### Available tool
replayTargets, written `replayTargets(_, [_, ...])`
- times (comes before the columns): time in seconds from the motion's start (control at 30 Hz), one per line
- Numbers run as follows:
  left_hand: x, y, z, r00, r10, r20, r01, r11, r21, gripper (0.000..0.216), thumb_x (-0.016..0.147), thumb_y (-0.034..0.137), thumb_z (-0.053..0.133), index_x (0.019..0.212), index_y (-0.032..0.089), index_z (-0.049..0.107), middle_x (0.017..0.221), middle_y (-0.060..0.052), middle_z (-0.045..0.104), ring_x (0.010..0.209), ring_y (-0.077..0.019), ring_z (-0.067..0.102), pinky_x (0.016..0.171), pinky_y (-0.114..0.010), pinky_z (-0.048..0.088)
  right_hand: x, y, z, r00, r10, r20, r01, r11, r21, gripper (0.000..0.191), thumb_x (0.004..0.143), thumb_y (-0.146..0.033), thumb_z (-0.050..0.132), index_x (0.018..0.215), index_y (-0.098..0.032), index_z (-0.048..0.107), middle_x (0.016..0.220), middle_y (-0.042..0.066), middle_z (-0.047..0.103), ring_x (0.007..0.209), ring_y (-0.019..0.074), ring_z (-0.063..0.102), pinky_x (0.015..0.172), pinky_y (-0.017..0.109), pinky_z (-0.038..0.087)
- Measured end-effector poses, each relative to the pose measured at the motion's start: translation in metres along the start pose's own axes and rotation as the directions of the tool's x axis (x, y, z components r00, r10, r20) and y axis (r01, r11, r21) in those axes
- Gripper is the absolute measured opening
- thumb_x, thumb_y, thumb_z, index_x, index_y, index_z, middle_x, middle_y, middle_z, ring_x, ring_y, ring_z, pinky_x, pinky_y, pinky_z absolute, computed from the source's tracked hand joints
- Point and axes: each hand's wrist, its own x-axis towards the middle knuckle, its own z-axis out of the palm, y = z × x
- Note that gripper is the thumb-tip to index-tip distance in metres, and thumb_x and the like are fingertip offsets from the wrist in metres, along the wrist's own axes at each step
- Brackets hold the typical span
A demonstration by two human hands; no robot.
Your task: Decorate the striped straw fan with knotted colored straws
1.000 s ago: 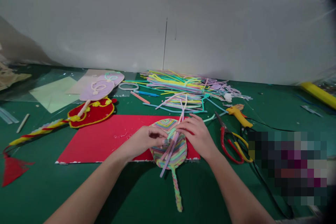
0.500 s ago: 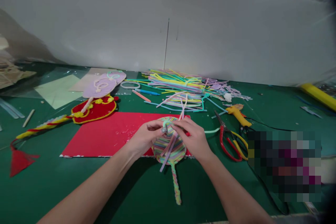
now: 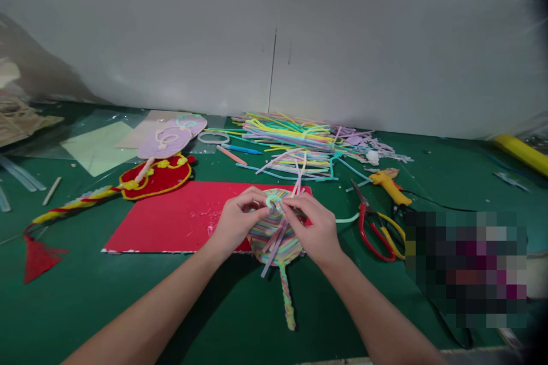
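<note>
Between my fingertips is a mint-green pipe cleaner (image 3: 273, 201), bent into a small curl; its straight tail comes out beyond my right hand. My left hand (image 3: 244, 218) pinches the curl from the left side. From the right, my right hand (image 3: 311, 222) pinches it with thumb and forefinger. Beneath both hands lies a round fan (image 3: 274, 242) covered in pastel stripes, its twisted handle (image 3: 287, 302) pointing toward me. Several loose lilac and pink pipe cleaners (image 3: 276, 245) lie across the fan face. The fan's upper part rests over a red board (image 3: 171, 217).
Scissors (image 3: 372, 228) with red and yellow handles and a yellow glue gun (image 3: 390, 187) lie at right. A pile of pastel pipe cleaners (image 3: 291, 134) is at the back. At left are a red fan (image 3: 158, 179) with a tassel (image 3: 40, 259) and a lilac fan (image 3: 171, 137).
The mint pipe cleaner's end now shows as a rounder curl between my fingertips. Both hands stay at nearly the same spot over the fan. The whole view has shifted slightly.
</note>
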Motion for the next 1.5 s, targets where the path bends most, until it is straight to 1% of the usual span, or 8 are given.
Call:
replayTargets(0.27, [-0.001, -0.001, -0.001, 0.986, 0.163, -0.034, -0.151, 0.962, 0.226, 0.007, 0.067, 0.021, 0.064, 0.068, 0.015, 0.060, 0.073, -0.002, 0.056, 0.073, -0.0129, 0.053, 0.066, -0.024, 0.042, 0.000, -0.001, 0.003, 0.997, -0.034, 0.069, 0.033, 0.999, 0.019, 0.020, 0.083, -0.017, 0.045, 0.094, -0.021, 0.062, 0.083, 0.005, 0.063, 0.081, 0.0164, 0.057, 0.073, 0.031, 0.048])
replayTargets(0.43, [-0.001, -0.002, -0.001, 0.979, 0.187, -0.082, -0.158, 0.948, 0.278, 0.006, 0.069, 0.020, 0.062, 0.072, 0.016, 0.060, 0.075, -0.002, 0.056, 0.069, -0.0113, 0.052, 0.061, -0.022, 0.042, -0.001, -0.001, 0.007, 0.998, -0.042, 0.046, 0.040, 0.999, 0.032, 0.021, 0.083, -0.019, 0.045, 0.096, -0.022, 0.062, 0.086, 0.006, 0.063, 0.082, 0.0168, 0.058, 0.074, 0.032, 0.049])
replayTargets(0.53, [-0.001, -0.002, -0.002, 0.970, 0.229, -0.079, -0.192, 0.926, 0.324, 0.004, 0.069, 0.018, 0.061, 0.071, 0.016, 0.058, 0.073, 0.000, 0.055, 0.069, -0.0111, 0.052, 0.063, -0.022, 0.042, -0.001, 0.000, 0.008, 0.998, -0.033, 0.051, 0.030, 0.998, 0.053, 0.021, 0.083, -0.018, 0.045, 0.095, -0.021, 0.062, 0.086, 0.005, 0.064, 0.082, 0.0164, 0.058, 0.075, 0.032, 0.049])
replayTargets(0.73, [-0.001, 0.002, -0.005, 0.945, 0.326, -0.028, -0.271, 0.828, 0.491, 0.003, 0.071, 0.017, 0.059, 0.072, 0.016, 0.057, 0.073, -0.001, 0.056, 0.072, -0.0118, 0.052, 0.066, -0.023, 0.041, -0.002, 0.002, 0.009, 0.998, -0.023, 0.054, 0.018, 0.995, 0.095, 0.019, 0.082, -0.016, 0.047, 0.093, -0.020, 0.062, 0.085, 0.005, 0.063, 0.082, 0.0150, 0.058, 0.076, 0.029, 0.048])
replayTargets(1.03, [-0.001, 0.003, -0.012, 0.920, 0.372, 0.125, -0.366, 0.700, 0.613, 0.006, 0.077, 0.019, 0.054, 0.080, 0.017, 0.058, 0.078, -0.003, 0.057, 0.077, -0.0134, 0.054, 0.067, -0.023, 0.043, 0.002, 0.000, 0.004, 0.998, 0.025, 0.058, -0.030, 0.997, 0.075, 0.014, 0.082, -0.021, 0.049, 0.085, -0.020, 0.063, 0.078, 0.004, 0.063, 0.071, 0.0142, 0.058, 0.064, 0.028, 0.049])
replayTargets(1.33, [-0.002, 0.004, -0.014, 0.893, 0.407, 0.191, -0.409, 0.559, 0.722, 0.014, 0.078, 0.025, 0.054, 0.091, 0.019, 0.056, 0.085, -0.004, 0.059, 0.084, -0.0149, 0.055, 0.073, -0.026, 0.045, 0.002, 0.003, 0.002, 0.997, 0.042, 0.064, -0.045, 0.998, 0.043, 0.016, 0.082, -0.023, 0.047, 0.084, -0.021, 0.063, 0.079, 0.004, 0.064, 0.073, 0.0155, 0.059, 0.068, 0.029, 0.049])
replayTargets(1.43, [-0.002, 0.005, -0.017, 0.858, 0.469, 0.209, -0.454, 0.504, 0.735, 0.021, 0.078, 0.026, 0.054, 0.098, 0.020, 0.055, 0.093, -0.006, 0.058, 0.089, -0.0159, 0.054, 0.077, -0.028, 0.045, 0.002, 0.003, 0.002, 0.996, 0.052, 0.072, -0.055, 0.997, 0.045, 0.016, 0.082, -0.023, 0.047, 0.084, -0.020, 0.063, 0.079, 0.004, 0.064, 0.072, 0.0151, 0.059, 0.066, 0.028, 0.049])
replayTargets(1.5, [-0.002, 0.004, -0.019, 0.818, 0.513, 0.261, -0.507, 0.428, 0.748, 0.020, 0.078, 0.024, 0.053, 0.098, 0.021, 0.057, 0.097, -0.007, 0.057, 0.091, -0.0161, 0.054, 0.078, -0.029, 0.044, 0.001, 0.003, 0.002, 0.995, 0.056, 0.083, -0.060, 0.997, 0.043, 0.016, 0.082, -0.023, 0.047, 0.084, -0.020, 0.063, 0.079, 0.004, 0.064, 0.071, 0.0147, 0.059, 0.065, 0.027, 0.049])
